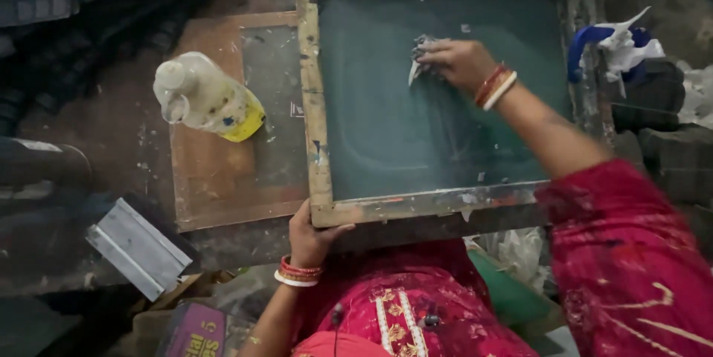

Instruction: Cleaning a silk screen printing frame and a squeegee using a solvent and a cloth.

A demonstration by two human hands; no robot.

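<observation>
A wooden-framed printing screen [313, 104] with dark green mesh lies tilted toward me over a work surface. My right hand [457, 62] presses a small crumpled grey-white rag [417, 56] against the mesh near its upper middle. My left hand [310, 236] grips the frame's near bottom-left corner, thumb on top of the wood. Both wrists wear red and white bangles, and my sleeves and clothing are red with embroidery.
A second wooden frame [215, 179] lies flat to the left, with a stained plastic bottle [206, 97] with a yellow base lying on it. A metal squeegee holder [137, 247] rests at lower left. Blue and white cloth [616, 45] sits at the right.
</observation>
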